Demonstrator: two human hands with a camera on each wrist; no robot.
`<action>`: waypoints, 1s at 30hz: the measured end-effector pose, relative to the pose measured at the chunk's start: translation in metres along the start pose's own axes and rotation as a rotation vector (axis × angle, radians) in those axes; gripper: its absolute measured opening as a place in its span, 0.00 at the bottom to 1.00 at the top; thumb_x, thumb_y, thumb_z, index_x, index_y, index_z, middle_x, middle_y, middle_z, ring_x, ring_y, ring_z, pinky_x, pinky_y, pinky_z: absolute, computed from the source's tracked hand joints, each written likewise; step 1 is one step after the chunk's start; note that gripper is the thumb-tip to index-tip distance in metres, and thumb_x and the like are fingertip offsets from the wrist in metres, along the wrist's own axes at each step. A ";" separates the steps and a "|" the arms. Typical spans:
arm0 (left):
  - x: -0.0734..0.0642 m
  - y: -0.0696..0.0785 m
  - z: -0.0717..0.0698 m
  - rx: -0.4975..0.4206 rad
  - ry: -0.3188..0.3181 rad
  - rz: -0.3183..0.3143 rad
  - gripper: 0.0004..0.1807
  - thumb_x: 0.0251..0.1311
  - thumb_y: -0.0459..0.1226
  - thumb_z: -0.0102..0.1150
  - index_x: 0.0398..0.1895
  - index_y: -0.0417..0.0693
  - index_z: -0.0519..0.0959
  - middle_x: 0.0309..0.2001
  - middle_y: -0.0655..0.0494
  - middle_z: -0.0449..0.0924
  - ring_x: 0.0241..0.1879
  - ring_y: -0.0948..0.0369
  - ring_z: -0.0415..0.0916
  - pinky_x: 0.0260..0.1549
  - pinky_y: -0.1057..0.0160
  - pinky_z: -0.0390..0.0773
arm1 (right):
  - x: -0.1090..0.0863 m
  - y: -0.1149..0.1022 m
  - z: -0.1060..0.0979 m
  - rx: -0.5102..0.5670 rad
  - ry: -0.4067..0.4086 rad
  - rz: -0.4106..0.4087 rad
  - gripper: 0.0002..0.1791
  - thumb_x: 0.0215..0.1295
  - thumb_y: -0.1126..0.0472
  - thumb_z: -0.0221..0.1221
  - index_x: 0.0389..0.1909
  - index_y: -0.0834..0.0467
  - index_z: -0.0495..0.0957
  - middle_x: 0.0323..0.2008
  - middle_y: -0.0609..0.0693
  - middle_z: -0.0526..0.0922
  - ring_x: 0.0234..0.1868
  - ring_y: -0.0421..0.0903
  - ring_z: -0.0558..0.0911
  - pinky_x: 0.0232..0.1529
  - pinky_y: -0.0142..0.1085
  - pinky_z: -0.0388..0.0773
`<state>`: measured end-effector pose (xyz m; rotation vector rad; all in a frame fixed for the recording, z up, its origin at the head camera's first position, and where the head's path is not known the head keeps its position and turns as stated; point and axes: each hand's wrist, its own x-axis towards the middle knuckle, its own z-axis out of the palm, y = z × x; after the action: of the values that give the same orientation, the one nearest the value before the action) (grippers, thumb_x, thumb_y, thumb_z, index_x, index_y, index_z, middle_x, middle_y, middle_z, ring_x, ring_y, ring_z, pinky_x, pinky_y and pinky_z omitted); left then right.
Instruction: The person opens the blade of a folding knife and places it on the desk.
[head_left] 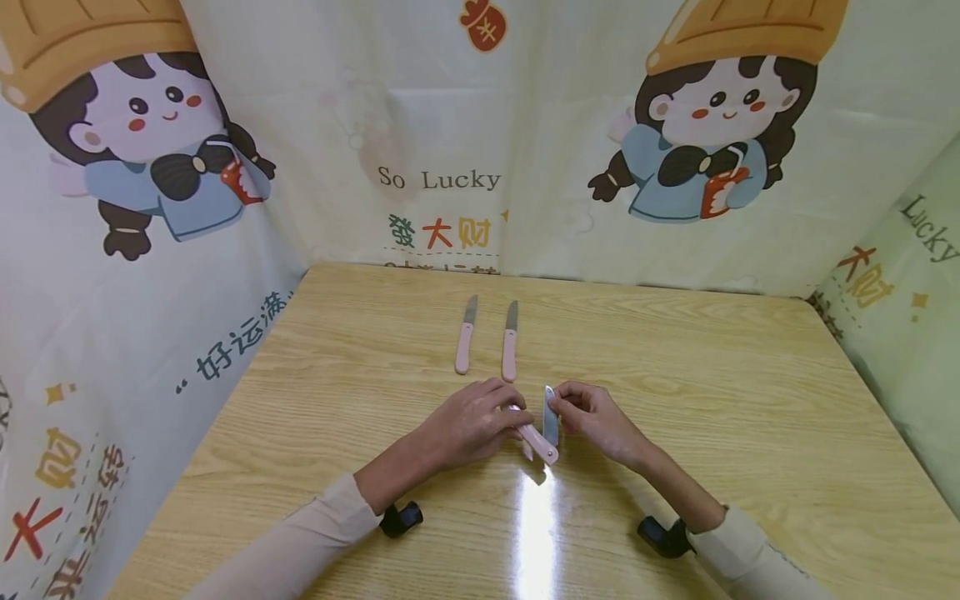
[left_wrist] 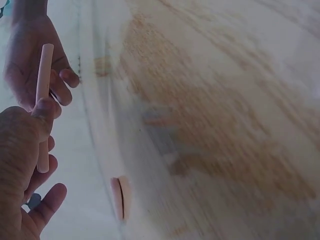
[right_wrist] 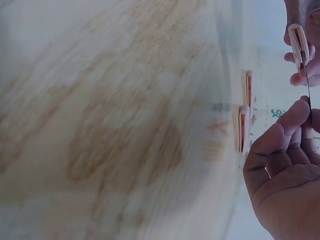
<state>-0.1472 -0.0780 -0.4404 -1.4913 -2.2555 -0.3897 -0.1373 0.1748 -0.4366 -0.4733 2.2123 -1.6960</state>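
Note:
My left hand [head_left: 474, 422] grips the pink handle of a folding knife [head_left: 542, 443] above the table. The blade [head_left: 551, 427] stands partly unfolded, at a sharp angle to the handle. With thumb and fingers, my right hand [head_left: 602, 423] pinches this blade near its tip. In the left wrist view the handle [left_wrist: 45, 70] runs under my left thumb. The right wrist view shows the slot in the handle [right_wrist: 298, 42] and the blade [right_wrist: 308, 87] edge-on between both hands.
Two more pink-handled folding knives, a left one [head_left: 465, 337] and a right one [head_left: 510, 342], lie unfolded on the wooden table [head_left: 712, 367] beyond my hands. A printed cloth [head_left: 555, 167] hangs behind the table and along its sides. Bright glare crosses the front of the tabletop.

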 end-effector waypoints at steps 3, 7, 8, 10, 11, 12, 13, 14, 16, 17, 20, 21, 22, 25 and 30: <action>-0.002 0.000 0.001 0.007 0.008 -0.011 0.12 0.62 0.38 0.72 0.47 0.50 0.87 0.47 0.56 0.81 0.50 0.58 0.75 0.54 0.64 0.74 | -0.001 0.001 0.000 0.025 0.023 0.022 0.14 0.79 0.60 0.53 0.45 0.70 0.76 0.33 0.54 0.78 0.35 0.46 0.77 0.37 0.38 0.80; -0.003 0.002 0.000 0.040 0.024 -0.038 0.11 0.64 0.42 0.70 0.48 0.51 0.87 0.47 0.57 0.81 0.49 0.58 0.76 0.47 0.63 0.76 | -0.001 0.001 -0.001 0.059 0.061 0.031 0.15 0.78 0.60 0.54 0.43 0.71 0.76 0.27 0.54 0.76 0.28 0.44 0.74 0.31 0.36 0.77; -0.003 0.002 0.000 0.052 0.030 -0.045 0.11 0.65 0.43 0.69 0.48 0.51 0.87 0.47 0.57 0.81 0.48 0.58 0.76 0.45 0.63 0.77 | -0.001 0.001 -0.001 0.069 0.067 0.030 0.15 0.78 0.60 0.54 0.44 0.71 0.76 0.27 0.54 0.76 0.27 0.43 0.75 0.32 0.36 0.78; -0.004 0.003 -0.001 0.072 0.043 -0.061 0.12 0.65 0.44 0.68 0.47 0.51 0.87 0.46 0.58 0.81 0.47 0.59 0.77 0.40 0.63 0.77 | -0.001 0.000 -0.003 0.072 0.094 0.040 0.14 0.78 0.60 0.54 0.44 0.71 0.76 0.26 0.54 0.77 0.27 0.43 0.75 0.32 0.35 0.77; -0.004 0.004 -0.002 0.082 0.050 -0.069 0.12 0.66 0.45 0.68 0.47 0.51 0.87 0.46 0.58 0.81 0.46 0.59 0.77 0.39 0.63 0.76 | -0.002 -0.001 -0.004 0.071 0.107 0.042 0.14 0.78 0.61 0.54 0.44 0.72 0.75 0.26 0.54 0.77 0.27 0.43 0.76 0.33 0.36 0.78; -0.005 0.004 -0.002 0.091 0.056 -0.078 0.12 0.65 0.45 0.68 0.46 0.51 0.87 0.45 0.58 0.81 0.45 0.60 0.77 0.38 0.63 0.76 | -0.002 -0.001 -0.005 0.068 0.121 0.045 0.14 0.78 0.61 0.55 0.44 0.72 0.75 0.27 0.55 0.78 0.28 0.44 0.77 0.33 0.36 0.78; -0.005 0.004 -0.002 0.105 0.061 -0.086 0.12 0.65 0.46 0.69 0.45 0.51 0.87 0.44 0.59 0.81 0.44 0.60 0.77 0.37 0.62 0.75 | -0.003 -0.001 -0.006 0.067 0.135 0.051 0.14 0.77 0.61 0.55 0.44 0.72 0.75 0.28 0.56 0.79 0.29 0.45 0.77 0.34 0.36 0.78; -0.005 0.004 -0.002 0.120 0.066 -0.093 0.11 0.64 0.46 0.69 0.45 0.52 0.88 0.42 0.59 0.81 0.43 0.60 0.76 0.37 0.61 0.75 | -0.003 -0.001 -0.007 0.062 0.151 0.058 0.14 0.77 0.61 0.55 0.45 0.72 0.75 0.29 0.57 0.79 0.30 0.46 0.78 0.34 0.36 0.78; -0.007 0.003 -0.002 0.149 0.068 -0.105 0.11 0.63 0.47 0.70 0.42 0.54 0.88 0.40 0.59 0.80 0.41 0.60 0.76 0.37 0.60 0.74 | -0.005 -0.001 -0.008 0.051 0.177 0.068 0.14 0.77 0.61 0.55 0.45 0.72 0.75 0.30 0.60 0.80 0.32 0.49 0.80 0.35 0.37 0.78; -0.008 0.003 -0.002 0.157 0.067 -0.110 0.11 0.62 0.48 0.71 0.42 0.54 0.88 0.39 0.59 0.79 0.41 0.60 0.76 0.38 0.59 0.73 | -0.005 -0.001 -0.008 0.048 0.186 0.069 0.14 0.77 0.62 0.55 0.45 0.72 0.75 0.31 0.61 0.81 0.34 0.51 0.80 0.35 0.38 0.78; -0.010 0.002 -0.001 0.170 0.065 -0.114 0.11 0.60 0.49 0.72 0.40 0.54 0.89 0.37 0.59 0.78 0.39 0.60 0.76 0.38 0.58 0.72 | -0.006 0.000 -0.009 0.031 0.204 0.072 0.14 0.78 0.61 0.55 0.45 0.71 0.76 0.34 0.62 0.82 0.36 0.54 0.81 0.37 0.39 0.79; -0.010 0.002 -0.001 0.171 0.066 -0.112 0.12 0.60 0.49 0.72 0.40 0.54 0.89 0.37 0.59 0.78 0.38 0.60 0.76 0.38 0.58 0.72 | -0.006 0.001 -0.009 0.028 0.211 0.073 0.14 0.78 0.61 0.55 0.45 0.71 0.76 0.34 0.62 0.82 0.37 0.55 0.81 0.37 0.39 0.79; -0.011 0.002 -0.001 0.175 0.070 -0.109 0.12 0.60 0.49 0.72 0.39 0.54 0.89 0.36 0.59 0.78 0.37 0.60 0.76 0.38 0.58 0.73 | -0.005 0.001 -0.010 0.026 0.218 0.073 0.14 0.78 0.60 0.54 0.46 0.71 0.76 0.34 0.62 0.82 0.37 0.55 0.82 0.37 0.40 0.79; -0.010 0.003 0.000 0.187 0.088 -0.110 0.12 0.59 0.50 0.72 0.38 0.53 0.89 0.35 0.59 0.78 0.36 0.61 0.76 0.36 0.58 0.72 | -0.005 0.002 -0.011 0.032 0.260 0.086 0.15 0.78 0.60 0.54 0.47 0.71 0.77 0.34 0.60 0.82 0.38 0.54 0.82 0.38 0.40 0.79; -0.011 0.004 0.000 0.201 0.136 -0.156 0.12 0.58 0.48 0.73 0.36 0.51 0.88 0.31 0.59 0.76 0.30 0.62 0.73 0.30 0.60 0.68 | -0.003 0.003 -0.012 0.099 0.314 0.112 0.15 0.77 0.60 0.54 0.48 0.72 0.76 0.33 0.56 0.84 0.36 0.47 0.83 0.38 0.39 0.78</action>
<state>-0.1394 -0.0856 -0.4458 -1.1585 -2.2355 -0.2899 -0.1404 0.1873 -0.4362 -0.0582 2.2975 -1.9163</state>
